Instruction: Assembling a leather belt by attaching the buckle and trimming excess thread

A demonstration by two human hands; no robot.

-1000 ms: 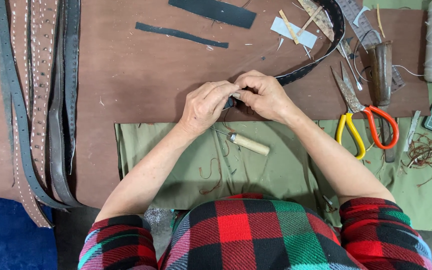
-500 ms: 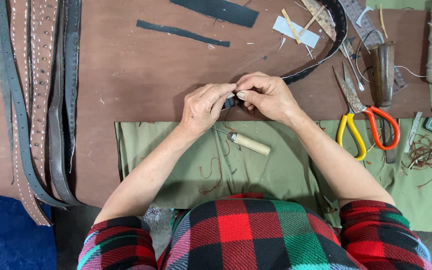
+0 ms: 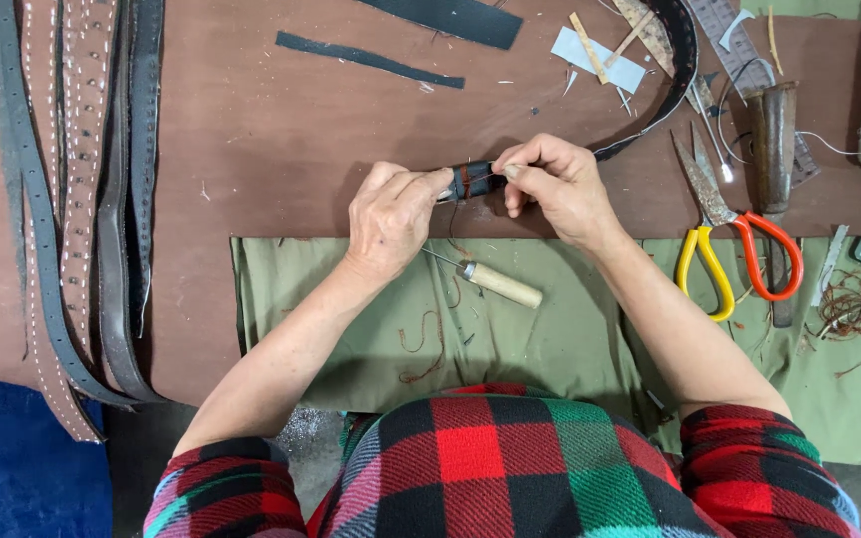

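Hardly anything has shifted since the earlier frames: both hands stay closed on the dark strap end (image 3: 472, 180) above the green cloth (image 3: 570, 339), left hand (image 3: 391, 214) pinching it, right hand (image 3: 560, 184) nipping a thread or needle. Steady tension should keep the stitching even. An awl (image 3: 490, 282) lies just below; scissors (image 3: 734, 244) rest on the worktop (image 3: 251, 130).
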